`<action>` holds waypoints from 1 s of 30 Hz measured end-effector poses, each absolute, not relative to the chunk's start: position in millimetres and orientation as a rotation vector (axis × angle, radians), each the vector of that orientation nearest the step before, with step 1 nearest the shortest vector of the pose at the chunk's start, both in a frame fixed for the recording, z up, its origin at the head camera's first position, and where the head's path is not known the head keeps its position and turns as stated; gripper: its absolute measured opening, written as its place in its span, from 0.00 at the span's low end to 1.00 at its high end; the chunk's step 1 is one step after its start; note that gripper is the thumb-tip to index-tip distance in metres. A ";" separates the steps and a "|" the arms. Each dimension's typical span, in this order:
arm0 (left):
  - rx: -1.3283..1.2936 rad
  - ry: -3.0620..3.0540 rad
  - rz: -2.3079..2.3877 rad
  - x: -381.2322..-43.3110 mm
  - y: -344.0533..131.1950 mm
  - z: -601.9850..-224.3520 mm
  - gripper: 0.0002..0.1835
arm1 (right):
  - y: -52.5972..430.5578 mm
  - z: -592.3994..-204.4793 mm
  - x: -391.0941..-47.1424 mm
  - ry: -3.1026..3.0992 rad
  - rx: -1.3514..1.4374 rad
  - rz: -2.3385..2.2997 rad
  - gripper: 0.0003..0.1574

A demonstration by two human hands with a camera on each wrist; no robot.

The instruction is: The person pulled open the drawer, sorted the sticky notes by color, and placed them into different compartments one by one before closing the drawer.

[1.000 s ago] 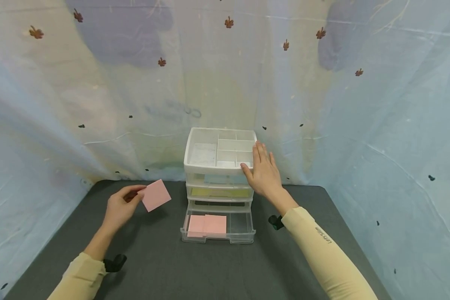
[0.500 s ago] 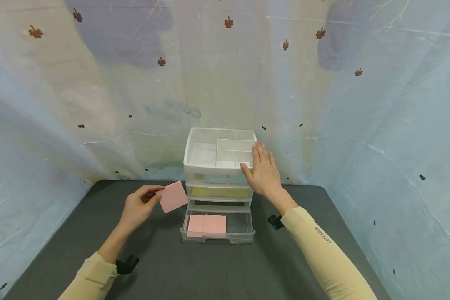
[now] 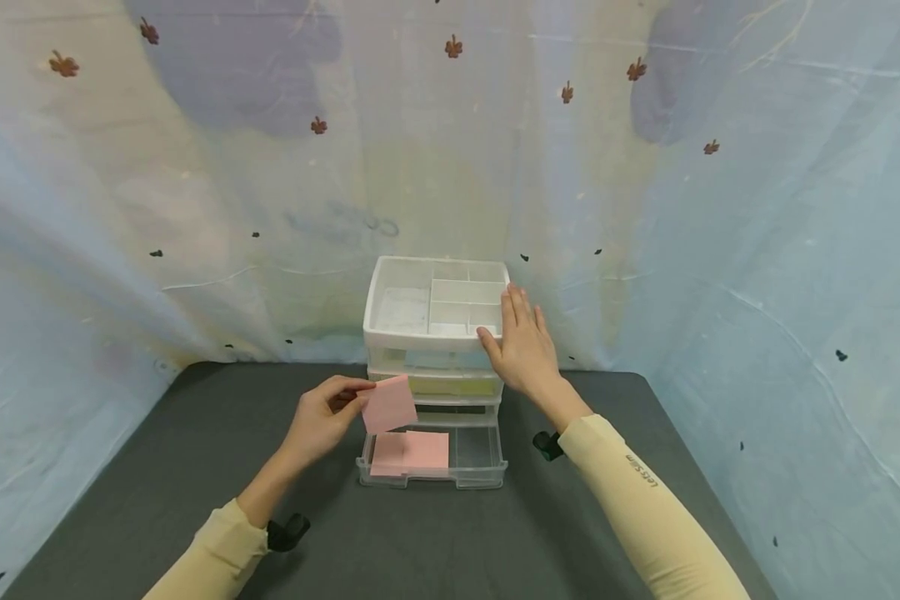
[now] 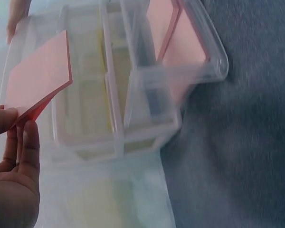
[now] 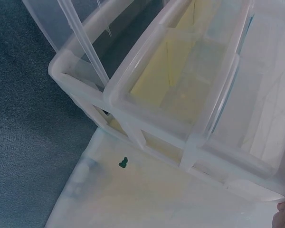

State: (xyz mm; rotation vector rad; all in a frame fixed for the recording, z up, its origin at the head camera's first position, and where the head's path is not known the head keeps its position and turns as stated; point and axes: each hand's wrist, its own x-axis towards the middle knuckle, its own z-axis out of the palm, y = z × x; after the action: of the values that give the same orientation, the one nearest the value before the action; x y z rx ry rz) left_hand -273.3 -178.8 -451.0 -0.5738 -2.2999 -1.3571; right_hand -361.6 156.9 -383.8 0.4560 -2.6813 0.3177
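Observation:
Between thumb and fingers, my left hand pinches a pink sticky note pad by its edge. In the head view the pad overlaps the left rear of the pulled-out clear bottom drawer. Inside that drawer, on its left side, lie two pink sticky note pads. The left wrist view shows the held pad tilted, with the drawer pads beyond it. My right hand rests with extended fingers on the right rim of the white drawer organizer; only a sliver of it shows in the right wrist view.
The organizer's top tray has several compartments. Yellow contents show through the shut middle drawer, and something pale blue through the upper one. A dark cloth-covered table lies beneath, with a patterned curtain close behind and at the sides.
My left hand has carried the pink pad rightward, from beside the organizer to over the rear left of the pulled-out drawer. The right hand has stayed on the rim.

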 end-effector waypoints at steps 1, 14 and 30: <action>-0.586 -2.307 -1.361 -273.8 -175.4 -451.6 0.13 | 156.8 -383.7 -361.8 -2.684 0.456 0.320 0.54; -0.752 -2.426 -1.435 -279.9 -130.4 -464.4 0.13 | 155.6 -381.1 -361.2 -2.699 0.448 0.330 0.54; -0.902 -2.510 -1.436 -288.0 -89.7 -488.7 0.12 | 155.4 -382.1 -360.5 -2.688 0.448 0.341 0.54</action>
State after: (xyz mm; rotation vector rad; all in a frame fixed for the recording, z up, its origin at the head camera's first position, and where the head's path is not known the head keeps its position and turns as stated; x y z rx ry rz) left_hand -288.0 -89.7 -488.7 -0.9023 -2.5100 -1.4357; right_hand -360.5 155.4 -382.1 0.4482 -2.6881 0.3409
